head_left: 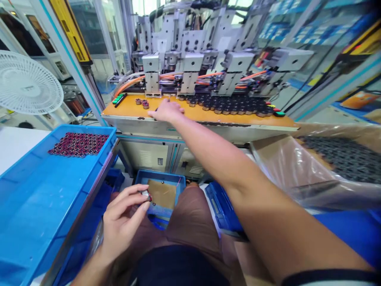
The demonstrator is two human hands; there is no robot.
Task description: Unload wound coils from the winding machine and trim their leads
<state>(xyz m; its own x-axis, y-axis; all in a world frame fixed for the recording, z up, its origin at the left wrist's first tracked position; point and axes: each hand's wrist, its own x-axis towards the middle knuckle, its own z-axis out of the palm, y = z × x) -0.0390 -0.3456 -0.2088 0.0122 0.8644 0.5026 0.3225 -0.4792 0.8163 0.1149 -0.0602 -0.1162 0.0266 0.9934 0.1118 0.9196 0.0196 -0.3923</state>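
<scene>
Between the fingertips and thumb of my left hand (pixel 125 216) is a small round metal part with red on its edge (pixel 146 194), held above my lap. My right hand (pixel 168 110) reaches forward, palm down, onto the orange bench top (pixel 193 113) of the machine. Its fingers are partly hidden, so what lies under them does not show. A few small red-and-silver parts (pixel 145 104) stand on the bench just left of that hand. To its right sit rows of black-topped round parts (pixel 235 105).
A machine with several grey heads (pixel 193 61) rises behind the bench. On the left is a blue tray (pixel 35 198) with many red-and-silver parts (pixel 80 143); on the right, a plastic-lined box (pixel 276 163) of black parts (pixel 345 157). A blue bin (pixel 180 184) stands below. A white fan (pixel 29 83) is far left.
</scene>
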